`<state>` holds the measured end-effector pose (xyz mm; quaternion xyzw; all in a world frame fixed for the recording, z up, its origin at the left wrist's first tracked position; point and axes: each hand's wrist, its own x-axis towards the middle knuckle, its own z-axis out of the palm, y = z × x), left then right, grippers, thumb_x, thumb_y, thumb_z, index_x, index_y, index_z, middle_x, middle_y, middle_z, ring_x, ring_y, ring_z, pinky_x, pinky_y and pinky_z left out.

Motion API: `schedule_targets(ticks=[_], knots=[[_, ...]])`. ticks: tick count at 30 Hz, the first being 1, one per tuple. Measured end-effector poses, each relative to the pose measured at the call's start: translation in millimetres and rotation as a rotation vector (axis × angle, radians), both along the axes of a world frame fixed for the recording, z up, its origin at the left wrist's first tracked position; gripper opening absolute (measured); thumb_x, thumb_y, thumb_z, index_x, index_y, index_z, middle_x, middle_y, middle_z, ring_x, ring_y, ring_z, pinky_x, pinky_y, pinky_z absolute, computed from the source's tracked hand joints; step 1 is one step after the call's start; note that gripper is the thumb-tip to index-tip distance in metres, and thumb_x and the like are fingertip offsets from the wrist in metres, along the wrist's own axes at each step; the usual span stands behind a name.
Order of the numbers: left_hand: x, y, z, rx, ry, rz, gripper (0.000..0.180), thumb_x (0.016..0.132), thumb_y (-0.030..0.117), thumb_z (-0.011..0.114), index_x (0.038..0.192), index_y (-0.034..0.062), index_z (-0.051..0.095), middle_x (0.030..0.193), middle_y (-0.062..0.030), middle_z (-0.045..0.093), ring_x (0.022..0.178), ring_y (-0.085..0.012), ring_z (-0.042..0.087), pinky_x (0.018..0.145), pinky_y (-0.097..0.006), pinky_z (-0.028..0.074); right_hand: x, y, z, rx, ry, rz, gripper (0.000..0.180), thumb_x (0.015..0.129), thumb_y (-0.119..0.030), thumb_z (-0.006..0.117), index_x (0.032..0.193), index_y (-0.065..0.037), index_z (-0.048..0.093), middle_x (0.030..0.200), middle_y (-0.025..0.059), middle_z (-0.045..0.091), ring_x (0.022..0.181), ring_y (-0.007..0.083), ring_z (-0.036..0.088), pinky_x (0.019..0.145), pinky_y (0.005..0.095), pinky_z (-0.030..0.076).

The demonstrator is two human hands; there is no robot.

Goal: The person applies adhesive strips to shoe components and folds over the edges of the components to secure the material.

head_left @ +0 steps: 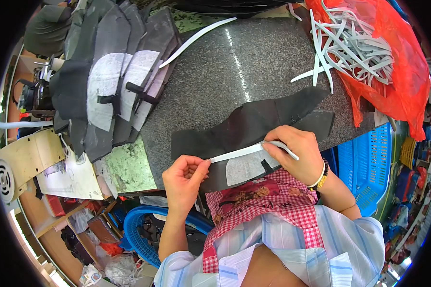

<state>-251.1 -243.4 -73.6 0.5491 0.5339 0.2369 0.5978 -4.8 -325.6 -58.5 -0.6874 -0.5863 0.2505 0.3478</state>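
Observation:
A narrow white strip (240, 151) stretches between my two hands over the near edge of a black shaped fabric piece (244, 119). My left hand (184, 177) pinches the strip's left end between thumb and fingers. Toward its other end, my right hand (297, 152) grips it, and a short tail sticks out past the fingers. Below the strip, a second dark layer of the piece carries a pale grey patch (243, 168) and a small black tab (266, 166). Part of this layer hangs over the near table edge, against a red checked apron (258, 203).
Similar black pieces with grey patches (105, 79) lie stacked at the left, a loose white strip (196, 40) beside them. A red plastic bag (407, 86) of white strips (354, 45) sits at the right of the dark speckled tabletop (201, 71). Blue baskets (364, 162) stand below.

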Motion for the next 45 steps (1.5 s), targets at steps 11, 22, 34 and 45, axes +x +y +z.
schedule_targets(ticks=[11,22,34,45], knots=[[42.2,-26.4,31.9,1.255,0.403,-0.470,0.023,0.079,0.012,0.076,0.097,-0.0004,0.068,0.102,-0.0150,0.069,0.088,-0.0319,0.065,0.076,-0.040,0.052,5.9,11.5,-4.0,-0.130,-0.122,0.036,0.017,0.082,-0.012,0.072,0.089,-0.003,0.059,0.081,0.0115,0.065,0.070,0.0298,0.066,0.061,0.0373,0.052],[83.3,-45.6,6.1,1.423,0.766,-0.778,0.038,0.081,0.012,0.056,0.113,-0.0046,0.067,0.105,-0.0230,0.067,0.096,-0.0295,0.062,0.092,-0.042,0.049,41.0,-17.0,4.7,0.011,-0.085,-0.216,0.015,0.081,-0.005,0.073,0.095,-0.003,0.069,0.080,0.0092,0.066,0.066,0.0186,0.068,0.059,0.0287,0.053],[93.8,-13.9,49.6,0.926,0.647,-1.012,0.052,0.080,0.025,0.070,0.128,0.0053,0.061,0.124,-0.0162,0.056,0.114,-0.0324,0.053,0.097,-0.046,0.042,93.1,13.5,10.1,-0.402,-0.258,-0.030,0.043,0.070,-0.031,0.083,0.092,-0.005,0.057,0.072,0.0154,0.065,0.072,0.0354,0.067,0.063,0.0447,0.050],[139.3,11.4,20.5,0.620,0.428,-0.665,0.056,0.070,0.019,0.083,0.119,0.0022,0.063,0.090,-0.0147,0.070,0.093,-0.0336,0.067,0.087,-0.041,0.048,56.8,-56.5,-18.1,0.080,-0.442,0.052,0.040,0.083,-0.005,0.064,0.123,-0.004,0.062,0.101,0.0103,0.055,0.089,0.0278,0.055,0.081,0.0369,0.049]])
